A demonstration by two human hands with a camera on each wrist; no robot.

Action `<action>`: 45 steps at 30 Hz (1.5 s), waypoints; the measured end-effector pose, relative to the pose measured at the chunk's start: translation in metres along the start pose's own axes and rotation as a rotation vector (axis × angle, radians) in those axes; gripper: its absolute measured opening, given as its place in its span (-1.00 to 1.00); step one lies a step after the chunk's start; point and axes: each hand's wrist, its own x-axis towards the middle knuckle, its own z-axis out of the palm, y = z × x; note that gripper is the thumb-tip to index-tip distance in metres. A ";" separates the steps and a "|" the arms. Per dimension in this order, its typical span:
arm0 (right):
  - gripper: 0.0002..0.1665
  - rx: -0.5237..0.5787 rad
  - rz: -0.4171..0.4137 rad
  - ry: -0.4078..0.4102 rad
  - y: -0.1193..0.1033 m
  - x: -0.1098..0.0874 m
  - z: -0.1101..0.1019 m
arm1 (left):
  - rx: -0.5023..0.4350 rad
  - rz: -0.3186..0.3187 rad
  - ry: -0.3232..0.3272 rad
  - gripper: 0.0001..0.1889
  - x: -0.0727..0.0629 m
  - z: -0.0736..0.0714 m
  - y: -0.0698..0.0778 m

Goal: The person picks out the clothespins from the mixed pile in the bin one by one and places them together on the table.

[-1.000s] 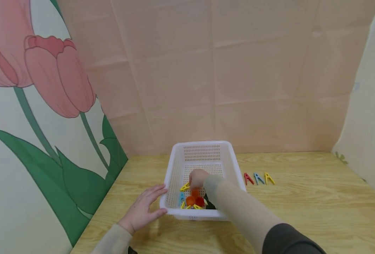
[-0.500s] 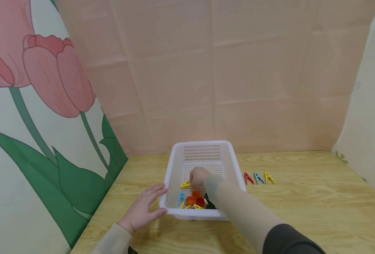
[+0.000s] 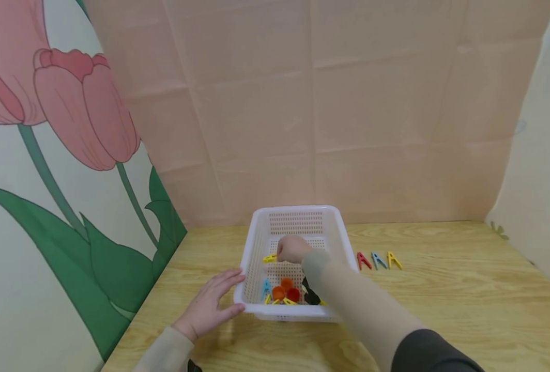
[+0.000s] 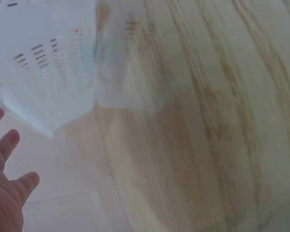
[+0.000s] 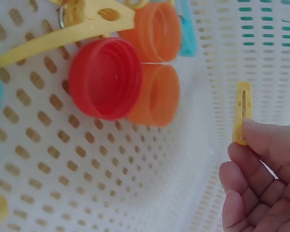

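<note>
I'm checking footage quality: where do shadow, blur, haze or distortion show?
Head: soft shadow on the table near the basket; left wrist: basket washed out, table grain bowed, perhaps by the lens; right wrist: red cap fairly crisp, basket mesh behind the held clip softer.

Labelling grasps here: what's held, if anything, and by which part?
Right hand: yellow clothespin, pinched at one end between thumb and finger; can't tell which end. Left hand: nothing gripped, at the edge of the basket.
</note>
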 end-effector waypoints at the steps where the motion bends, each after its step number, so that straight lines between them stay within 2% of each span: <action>1: -0.88 0.005 0.001 0.006 -0.001 -0.001 -0.002 | -0.001 -0.001 -0.001 -0.36 0.000 0.000 0.000; 5: -0.89 0.017 0.023 0.026 -0.002 -0.007 -0.011 | -0.007 -0.008 -0.009 -0.35 0.000 -0.001 0.001; 12: -0.91 0.017 -0.002 0.064 -0.005 -0.014 -0.029 | 0.012 -0.021 -0.005 -0.34 -0.001 0.000 0.000; 17: -0.93 0.058 -0.024 0.086 -0.005 -0.021 -0.045 | 0.012 -0.038 -0.011 -0.33 -0.001 0.000 -0.001; 24: -0.92 0.056 -0.041 0.133 -0.006 -0.037 -0.071 | 0.013 -0.039 -0.009 -0.34 -0.001 -0.001 0.000; 33: -0.85 0.116 -0.010 0.249 0.002 -0.051 -0.094 | 0.007 -0.034 -0.017 -0.34 -0.002 -0.003 0.000; 39: -0.78 0.167 0.042 0.301 0.009 -0.060 -0.103 | -0.004 -0.057 -0.036 -0.33 -0.002 -0.003 0.000; 45: -0.78 0.138 0.054 0.401 0.018 -0.067 -0.113 | -0.011 -0.044 -0.030 -0.34 -0.002 -0.004 -0.002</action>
